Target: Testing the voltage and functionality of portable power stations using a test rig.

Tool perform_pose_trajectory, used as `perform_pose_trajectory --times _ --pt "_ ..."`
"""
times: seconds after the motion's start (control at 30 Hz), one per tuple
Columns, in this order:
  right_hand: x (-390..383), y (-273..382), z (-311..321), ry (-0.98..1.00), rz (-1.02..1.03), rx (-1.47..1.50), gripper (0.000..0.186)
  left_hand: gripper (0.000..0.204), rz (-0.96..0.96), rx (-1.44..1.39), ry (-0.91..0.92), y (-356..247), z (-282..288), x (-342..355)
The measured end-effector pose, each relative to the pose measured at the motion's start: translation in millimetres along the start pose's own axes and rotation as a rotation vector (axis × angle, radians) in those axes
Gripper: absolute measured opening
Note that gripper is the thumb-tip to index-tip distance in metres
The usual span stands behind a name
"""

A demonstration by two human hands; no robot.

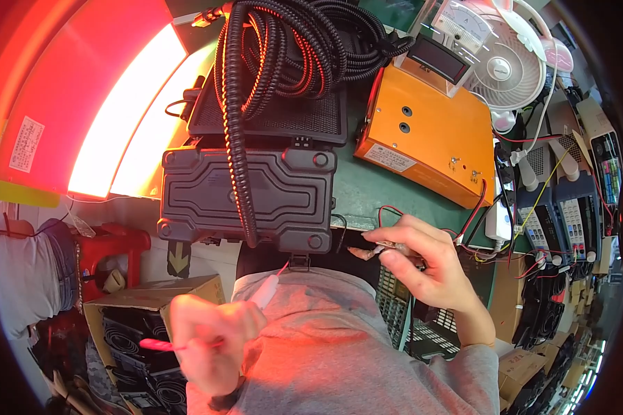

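My left hand (218, 339), blurred by motion, is closed low at the left, in front of my grey shirt. A slim pen-like thing shows on both sides of it: a pale part (265, 292) with a thin red tip, and a pink-red end. Whether these are one piece I cannot tell. My right hand (426, 259) pinches a small metal clip (393, 245) between thumb and fingers. Just left of it hangs another copper-coloured clip (362, 253). A black hard case (284, 200) stands at the bench edge, a black corrugated cable (234, 138) draped over it.
An orange box (422, 138) with sockets and switches sits right of the case, under a meter (457, 28). A fan (498, 66) and bench instruments (567, 218) stand farther right. A glowing red panel (62, 83) is at left, a cardboard box (97, 321) below.
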State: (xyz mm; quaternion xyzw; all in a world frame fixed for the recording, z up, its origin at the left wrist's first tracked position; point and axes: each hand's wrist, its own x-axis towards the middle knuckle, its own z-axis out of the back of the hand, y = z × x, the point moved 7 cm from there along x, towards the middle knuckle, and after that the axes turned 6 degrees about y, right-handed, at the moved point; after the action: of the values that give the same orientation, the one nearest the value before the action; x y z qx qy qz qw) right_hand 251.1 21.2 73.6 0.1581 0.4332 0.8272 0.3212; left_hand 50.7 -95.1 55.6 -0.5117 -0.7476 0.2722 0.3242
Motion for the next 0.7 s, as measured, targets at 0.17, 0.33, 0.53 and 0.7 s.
perform_pose_trajectory --times 0.17,0.33,0.53,0.7 --pt "-5 -11 -23 0.031 0.083 -0.135 0.026 0.026 0.223 1.013 0.387 79 -20 8" --pt "-18 -13 -43 0.21 0.221 -0.582 0.028 0.044 -0.144 1.36 0.238 109 -16 5" --pt "-13 -12 -32 0.136 0.229 -0.359 0.029 0.03 0.097 0.976 0.145 122 -8 19" --pt "-12 -8 -24 -0.012 0.3 -0.353 0.026 0.032 0.761 -0.018 -0.025 147 -12 7"
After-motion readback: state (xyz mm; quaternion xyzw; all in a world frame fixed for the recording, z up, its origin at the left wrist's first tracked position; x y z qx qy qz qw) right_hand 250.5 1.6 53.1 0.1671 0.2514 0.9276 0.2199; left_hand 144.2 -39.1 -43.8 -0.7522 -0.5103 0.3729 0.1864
